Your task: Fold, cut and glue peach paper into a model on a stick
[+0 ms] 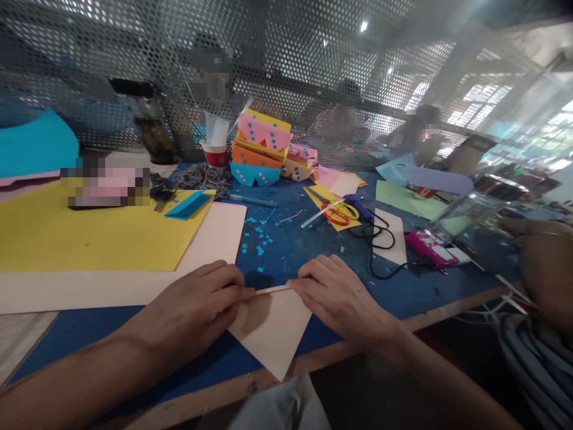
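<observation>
A pale cream sheet of paper [275, 331] lies at the table's front edge, one corner pointing toward me and overhanging. A narrow fold runs along its far side. My left hand [212, 301] pinches the left end of that fold, fingers closed. At the right end my right hand [329, 292] also has its fingers closed on the fold. Small blue paper squares [259, 239] are scattered just beyond the hands. Parts of the paper's upper corners are hidden under my fingers.
Large yellow sheets [89, 239] cover the left side. Scissors [335, 212], a glue gun [359, 206] with a black cord and a pink power strip [432, 248] lie to the right. Folded paper pieces [262, 140] stand behind, by a red cup [215, 154]. Another person's arm [546, 263] is at far right.
</observation>
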Motion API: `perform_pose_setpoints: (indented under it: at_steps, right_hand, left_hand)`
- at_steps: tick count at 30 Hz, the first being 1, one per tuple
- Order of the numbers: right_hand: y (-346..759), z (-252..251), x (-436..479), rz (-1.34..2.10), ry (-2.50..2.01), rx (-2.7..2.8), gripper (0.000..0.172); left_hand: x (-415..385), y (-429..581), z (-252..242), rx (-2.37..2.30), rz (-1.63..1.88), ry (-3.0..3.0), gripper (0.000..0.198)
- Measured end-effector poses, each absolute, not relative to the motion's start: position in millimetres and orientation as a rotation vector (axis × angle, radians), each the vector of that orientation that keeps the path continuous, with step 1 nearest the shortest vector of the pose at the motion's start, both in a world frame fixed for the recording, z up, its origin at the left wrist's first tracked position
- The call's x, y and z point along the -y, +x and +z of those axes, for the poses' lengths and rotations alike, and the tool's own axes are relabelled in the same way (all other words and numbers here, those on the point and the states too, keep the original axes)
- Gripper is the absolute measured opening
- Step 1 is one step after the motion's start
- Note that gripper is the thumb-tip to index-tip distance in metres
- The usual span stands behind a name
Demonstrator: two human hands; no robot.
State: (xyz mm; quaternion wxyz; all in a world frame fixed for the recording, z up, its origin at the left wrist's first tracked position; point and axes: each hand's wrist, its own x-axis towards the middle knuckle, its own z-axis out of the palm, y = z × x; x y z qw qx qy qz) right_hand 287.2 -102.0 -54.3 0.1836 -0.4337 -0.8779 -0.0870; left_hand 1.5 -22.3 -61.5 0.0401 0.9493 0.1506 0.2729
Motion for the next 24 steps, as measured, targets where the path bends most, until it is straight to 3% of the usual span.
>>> perform_pose_setpoints:
  at_steps: [14, 21, 24]
  right_hand:
    - [290, -57, 114, -0.263, -1.218, 2.513, 0.024]
    - [287, -54, 115, -0.328, -1.220, 2.550, 0.023]
    - [285, -53, 114, -0.315, -1.223, 2.565, 0.021]
  left_hand:
    - [25, -4, -70, -0.470, 0.772, 3.011, 0.033]
    - [26, -2, -67, -0.442, 0.669, 3.047, 0.046]
    - [26, -2, -67, -0.448, 0.647, 3.046, 0.040]
